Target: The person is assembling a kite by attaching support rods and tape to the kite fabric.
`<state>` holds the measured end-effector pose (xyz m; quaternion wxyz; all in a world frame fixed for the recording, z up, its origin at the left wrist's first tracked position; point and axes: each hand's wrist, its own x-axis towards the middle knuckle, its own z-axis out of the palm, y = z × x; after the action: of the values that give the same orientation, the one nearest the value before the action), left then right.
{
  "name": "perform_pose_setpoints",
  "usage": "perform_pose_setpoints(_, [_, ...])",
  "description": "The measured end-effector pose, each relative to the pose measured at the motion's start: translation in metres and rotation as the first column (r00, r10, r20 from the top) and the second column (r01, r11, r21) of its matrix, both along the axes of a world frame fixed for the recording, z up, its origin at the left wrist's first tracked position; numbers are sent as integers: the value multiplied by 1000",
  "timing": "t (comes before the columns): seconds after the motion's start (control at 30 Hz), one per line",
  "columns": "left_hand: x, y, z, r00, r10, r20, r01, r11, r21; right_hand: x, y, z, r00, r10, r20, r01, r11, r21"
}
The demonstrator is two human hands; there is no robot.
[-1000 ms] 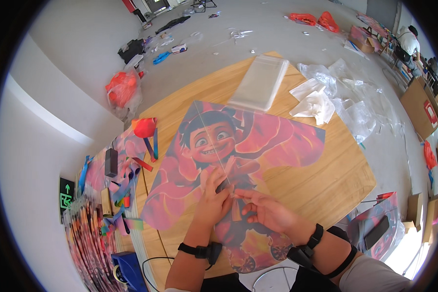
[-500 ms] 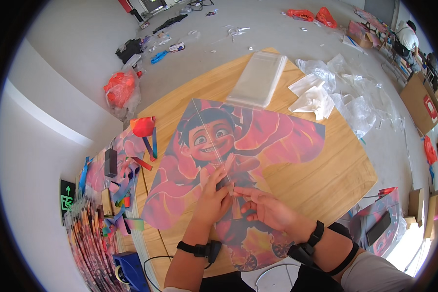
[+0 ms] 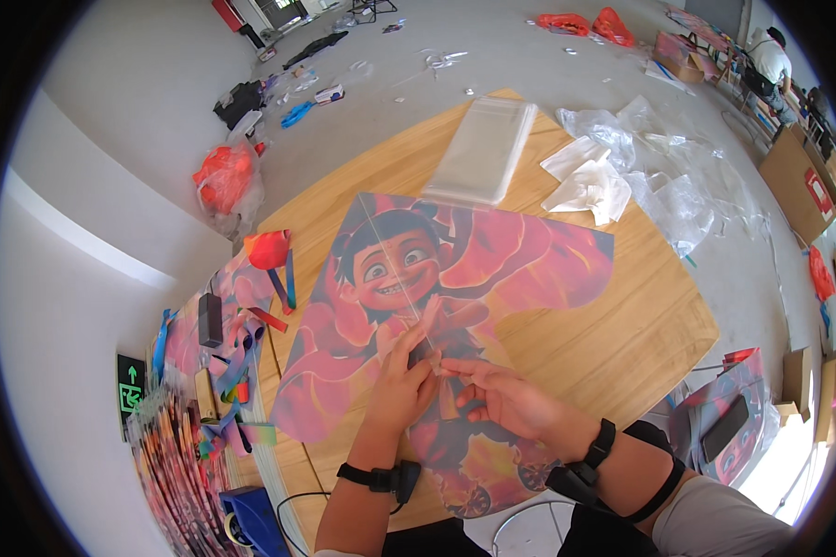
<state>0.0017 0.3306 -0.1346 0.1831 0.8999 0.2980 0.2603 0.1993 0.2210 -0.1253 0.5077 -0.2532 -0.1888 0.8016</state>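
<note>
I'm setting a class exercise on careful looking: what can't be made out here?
- Head view: printed sheet, partly hidden under the left hand.
- Head view: whether the right hand pinches anything; too small to tell.
- Head view: blue tape dispenser, cut off by the lower edge.
- Head view: the distant person's hands, too small.

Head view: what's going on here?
A person has both hands at a printed sheet lying on a wooden table. The left hand rests on it beside the pale line down its middle, and the right hand reaches in so their fingertips meet near that line; what is between them is too small to tell. A clear plastic pack lies at the far edge, crumpled white wrapping right of it.
</note>
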Motion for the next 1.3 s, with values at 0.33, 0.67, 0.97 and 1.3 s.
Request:
perform_pose_setpoints(0.33, [-1, -3, 5, 993, 91, -79, -76, 981, 180, -2, 0, -6, 1000, 8, 11, -8, 1000, -2])
perform_pose_setpoints(0.67, [-2, -1, 6, 990, 80, -116, -52, 973, 227, -5, 1, -7, 1000, -5, 28, 6, 999, -50])
perform_pose_setpoints(0.97, [-4, 0, 3, 988, 72, -137, -41, 976, 215, -3, 2, -5, 999, -9, 36, 11, 999, -48])
perform_pose_setpoints(1.3, [-2, 1, 4, 991, 65, -116, -37, 974, 223, -3, 3, -5, 1000, -11, 25, 13, 997, -76])
